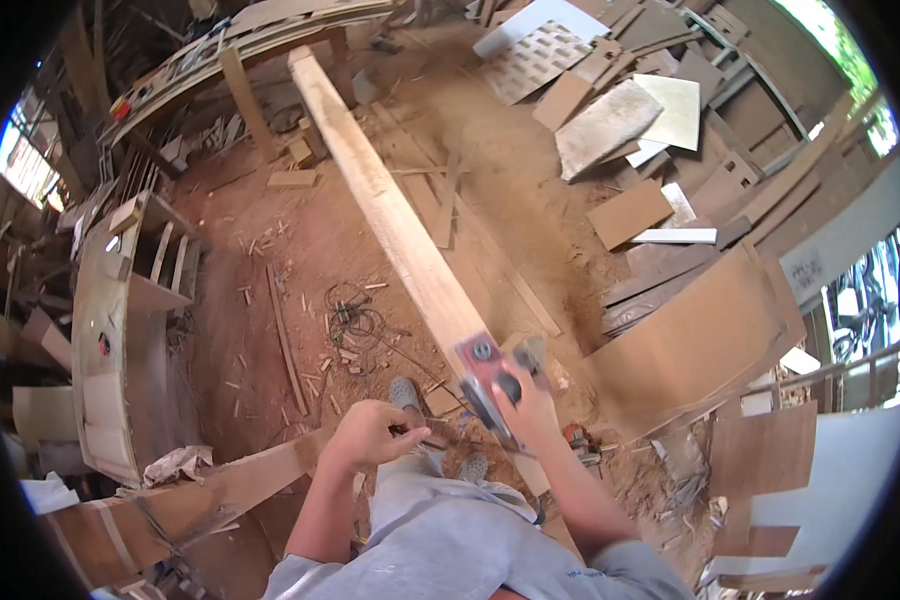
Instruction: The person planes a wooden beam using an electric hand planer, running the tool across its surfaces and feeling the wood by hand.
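A long pale wooden beam (395, 215) runs from the upper middle down toward my body. On its near end sits a red and black power tool (490, 385), which looks like a planer. My right hand (527, 408) is wrapped round the tool's dark handle. To the left of the beam, my left hand (378, 433) is curled in front of my waist, its fingers bent inward; whether anything small is in them is hidden.
A workbench (260, 40) stands at the top left and a cabinet frame (120, 330) at the left. Boards and offcuts (610, 125) are piled at the right. A tangled cable (355, 315) and wood scraps lie on the dirt floor. Another plank (210, 485) crosses the lower left.
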Available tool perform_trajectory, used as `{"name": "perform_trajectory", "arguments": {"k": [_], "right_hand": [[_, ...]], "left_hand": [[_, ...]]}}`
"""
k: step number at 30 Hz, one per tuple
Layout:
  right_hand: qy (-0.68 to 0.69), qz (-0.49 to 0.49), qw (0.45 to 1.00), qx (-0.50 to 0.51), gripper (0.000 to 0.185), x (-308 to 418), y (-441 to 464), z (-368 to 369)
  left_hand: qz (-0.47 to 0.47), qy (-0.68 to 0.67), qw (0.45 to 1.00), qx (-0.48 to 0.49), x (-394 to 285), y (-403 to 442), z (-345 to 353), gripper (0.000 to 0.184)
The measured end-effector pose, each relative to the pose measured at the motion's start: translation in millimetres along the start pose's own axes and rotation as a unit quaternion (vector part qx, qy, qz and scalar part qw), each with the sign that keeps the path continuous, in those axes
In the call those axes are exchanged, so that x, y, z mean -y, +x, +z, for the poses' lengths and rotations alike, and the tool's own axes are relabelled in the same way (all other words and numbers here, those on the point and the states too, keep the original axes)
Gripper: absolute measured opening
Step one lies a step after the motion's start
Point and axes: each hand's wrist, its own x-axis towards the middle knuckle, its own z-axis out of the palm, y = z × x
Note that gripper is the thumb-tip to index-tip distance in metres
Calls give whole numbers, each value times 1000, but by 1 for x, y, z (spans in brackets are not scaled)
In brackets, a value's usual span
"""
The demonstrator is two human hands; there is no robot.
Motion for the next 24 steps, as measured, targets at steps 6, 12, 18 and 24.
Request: {"name": "perform_trajectory", "arguments": {"k": [6, 12, 18, 24], "right_hand": [[-28, 73, 997, 19, 50, -18, -163, -84], [-12, 20, 1000, -11, 49, -28, -177, -87], [-16, -1, 1000, 3, 48, -16, -73, -40], [3, -32, 999, -17, 45, 14, 66, 30]], "left_hand": [[44, 2, 998, 47, -23, -7, 73, 41], [35, 39, 997, 58, -28, -13, 70, 37], [25, 18, 999, 38, 3, -1, 40, 33], [-12, 2, 1000, 28, 42, 22, -12, 30]]}}
